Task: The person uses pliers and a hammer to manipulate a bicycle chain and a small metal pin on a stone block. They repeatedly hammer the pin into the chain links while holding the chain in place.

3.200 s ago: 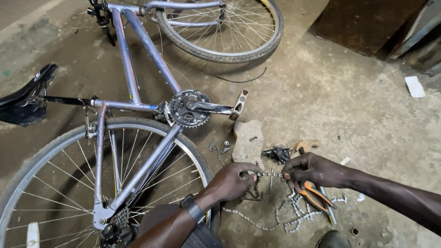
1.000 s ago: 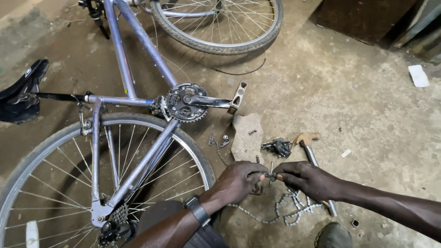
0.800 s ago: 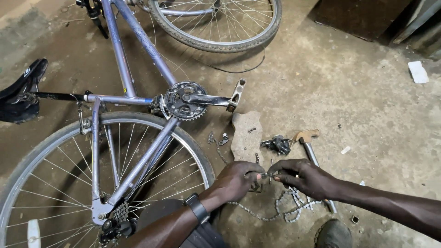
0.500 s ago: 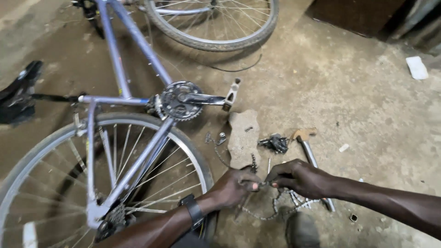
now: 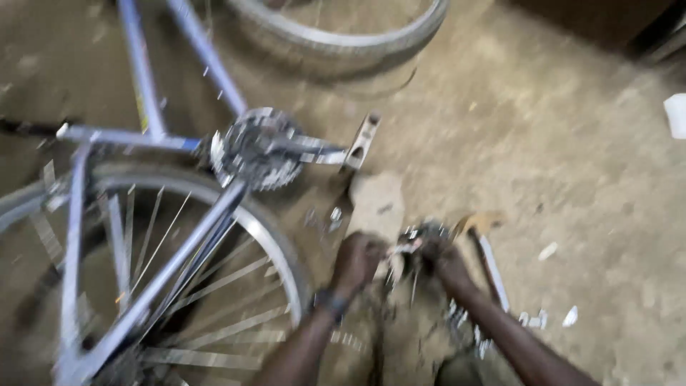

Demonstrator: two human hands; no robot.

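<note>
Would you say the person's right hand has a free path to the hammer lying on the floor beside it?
Probably yes. The right hand is close to the hammer, which lies just beyond it on the concrete floor with nothing visibly between, though motion blur hides the fingers.

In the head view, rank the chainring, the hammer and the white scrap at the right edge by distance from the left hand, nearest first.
From the left hand:
1. Chainring, up and to the left, on the bicycle.
2. Hammer, to the right, past the right hand; roughly as near as the chainring, too close to call.
3. White scrap, far right edge.
</note>
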